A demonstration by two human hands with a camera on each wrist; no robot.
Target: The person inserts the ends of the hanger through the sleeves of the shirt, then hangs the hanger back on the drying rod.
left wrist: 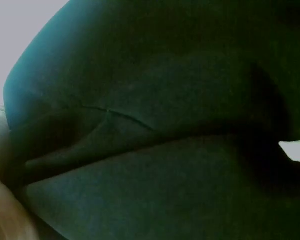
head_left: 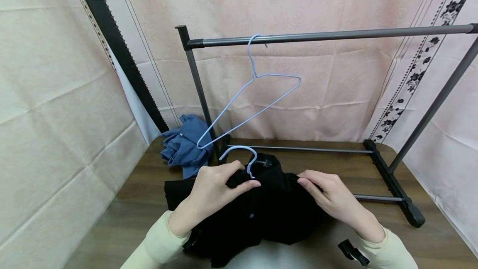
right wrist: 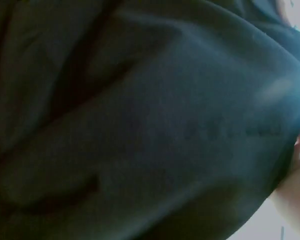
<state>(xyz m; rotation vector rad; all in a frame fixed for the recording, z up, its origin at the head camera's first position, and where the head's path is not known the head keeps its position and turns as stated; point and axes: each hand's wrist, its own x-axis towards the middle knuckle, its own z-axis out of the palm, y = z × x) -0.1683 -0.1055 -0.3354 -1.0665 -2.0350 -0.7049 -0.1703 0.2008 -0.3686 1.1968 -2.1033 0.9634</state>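
Note:
A black buttoned shirt (head_left: 261, 215) is held up over the table in the head view, and its cloth fills most of both wrist views. From its collar sticks up the blue hook of a hanger (head_left: 242, 147); the rest of that hanger is hidden inside the shirt. My left hand (head_left: 214, 192) pinches the shirt near the collar, thumb in front, just left of the hook. On the other side, my right hand (head_left: 332, 196) pinches the shirt's shoulder between thumb and fingers. Part of the fingers of each hand is hidden behind cloth.
A dark metal clothes rack (head_left: 328, 35) stands on the wooden table (head_left: 112, 227). From its bar hangs a bare blue hanger (head_left: 254, 76), left of middle. A crumpled blue garment (head_left: 186, 140) lies by the rack's left post. Pale curtains surround the table.

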